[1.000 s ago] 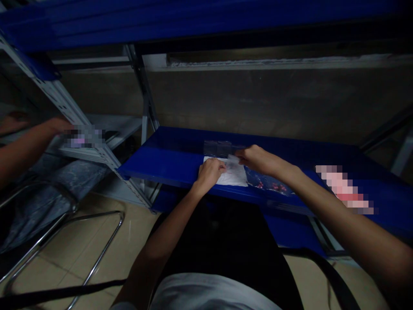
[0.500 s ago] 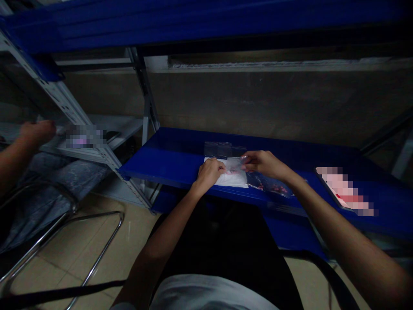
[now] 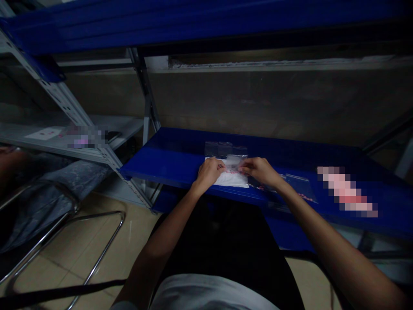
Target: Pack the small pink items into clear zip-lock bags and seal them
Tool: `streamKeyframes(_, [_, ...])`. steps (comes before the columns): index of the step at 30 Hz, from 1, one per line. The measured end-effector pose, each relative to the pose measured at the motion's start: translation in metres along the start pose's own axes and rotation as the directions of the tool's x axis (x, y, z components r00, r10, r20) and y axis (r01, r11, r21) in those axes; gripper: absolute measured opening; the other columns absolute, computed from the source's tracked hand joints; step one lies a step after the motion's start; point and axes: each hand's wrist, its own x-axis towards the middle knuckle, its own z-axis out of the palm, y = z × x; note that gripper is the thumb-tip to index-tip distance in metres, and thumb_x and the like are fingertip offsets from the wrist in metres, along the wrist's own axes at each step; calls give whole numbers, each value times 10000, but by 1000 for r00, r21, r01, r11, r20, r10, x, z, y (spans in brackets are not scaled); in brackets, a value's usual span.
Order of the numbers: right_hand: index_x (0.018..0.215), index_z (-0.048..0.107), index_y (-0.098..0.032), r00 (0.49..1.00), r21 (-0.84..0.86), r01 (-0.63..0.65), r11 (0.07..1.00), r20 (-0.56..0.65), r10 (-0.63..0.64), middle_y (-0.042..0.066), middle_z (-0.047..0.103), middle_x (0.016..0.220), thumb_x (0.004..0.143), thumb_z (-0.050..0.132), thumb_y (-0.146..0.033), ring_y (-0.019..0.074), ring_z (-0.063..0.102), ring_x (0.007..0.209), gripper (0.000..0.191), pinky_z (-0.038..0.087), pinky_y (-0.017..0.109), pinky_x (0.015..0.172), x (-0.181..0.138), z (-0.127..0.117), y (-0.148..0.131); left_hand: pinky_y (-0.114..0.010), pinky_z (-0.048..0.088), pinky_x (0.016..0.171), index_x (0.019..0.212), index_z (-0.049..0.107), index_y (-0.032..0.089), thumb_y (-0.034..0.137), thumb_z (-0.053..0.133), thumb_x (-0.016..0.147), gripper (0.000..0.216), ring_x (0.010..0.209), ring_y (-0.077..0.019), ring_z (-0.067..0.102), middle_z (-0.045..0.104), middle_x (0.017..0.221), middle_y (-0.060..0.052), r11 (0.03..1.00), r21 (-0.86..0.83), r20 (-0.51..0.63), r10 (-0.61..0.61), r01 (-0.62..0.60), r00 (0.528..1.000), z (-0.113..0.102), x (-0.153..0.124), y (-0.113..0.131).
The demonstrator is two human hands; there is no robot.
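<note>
Your left hand [image 3: 209, 174] and right hand [image 3: 262, 169] flank a clear bag [image 3: 236, 160] near the front edge of the blue worktop [image 3: 167, 153], with open surface leftward to the grey post [image 3: 62, 94] and in a strip along the back. Flat clear pouches [image 3: 217, 149] lie just behind them; rightward, bags with pink bits [image 3: 300, 186], then a blurred pinkish object [image 3: 346, 191], obstruct. Overhead, a blue upper shelf [image 3: 193, 26] limits upward reach.

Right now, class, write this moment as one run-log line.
left hand: on white sheet | right hand: pinching clear bag over sheet | nearby: another bag with pink bits, on blue shelf
</note>
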Motion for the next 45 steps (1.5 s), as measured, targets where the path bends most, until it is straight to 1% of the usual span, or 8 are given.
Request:
streamKeyframes(10, [877,771,-200,994,199,-43,979,-94,63,45,743,727,835,700,-522,198,662,635,332,494,300,628,-2,7,14,-306,531,897,1084,785,167,271,668,930,220,908,-198,681,714,950,-88,998,-58,-73,8,-12,997,4,2,-3])
streamKeyframes(14, [876,759,-186,964,459,-49,887,-211,163,73,754,754,728,798,-583,213,680,668,426,513,316,633,-5,10,2,-314,543,891,1130,757,146,297,671,927,267,899,-195,693,726,969,-101,969,-242,-175,-84,40,981,11,9,1])
streamKeyframes(19, [868,760,-208,917,728,1,686,-273,289,63,762,823,663,867,-538,206,694,726,403,523,301,648,-14,29,-25,-254,556,730,1046,701,137,298,714,885,228,795,-161,711,753,895,-80,672,-729,-32,-218,126,976,33,12,18])
streamKeyframes(25, [981,739,-211,907,720,-10,694,-285,310,58,758,922,646,878,-479,207,684,828,451,506,280,653,-27,21,-35,-175,481,602,884,568,159,225,684,872,135,730,-129,703,713,802,-28,477,-862,70,-224,172,972,32,7,23])
streamKeyframes(31, [983,689,-213,892,529,1,849,-385,239,26,721,809,701,798,-359,195,659,766,336,508,301,692,-30,-15,-26,-176,473,592,927,612,152,133,637,864,70,652,-94,636,662,750,10,625,-776,43,-84,86,996,15,31,19])
streamKeyframes(36, [842,711,-199,951,470,-187,863,-134,279,51,734,776,645,813,-307,205,658,718,247,477,287,605,-20,-23,-16,-221,524,718,991,725,111,79,603,873,172,770,-113,650,748,952,-80,724,-684,40,-85,89,996,15,67,25])
streamKeyframes(39, [838,727,-195,919,524,-302,797,-63,390,76,752,822,664,822,-355,212,675,746,255,458,268,554,-1,-27,-6,-231,537,691,1084,740,136,90,547,915,261,741,-115,662,761,1009,-81,730,-663,108,-131,169,986,22,94,30])
streamKeyframes(45, [774,713,-180,835,475,-353,806,-229,500,111,727,749,775,715,-317,178,625,609,137,452,271,488,48,-27,21,-253,553,698,1312,642,118,161,614,930,386,707,-127,682,756,1016,-118,799,-533,61,-293,279,954,44,145,30])
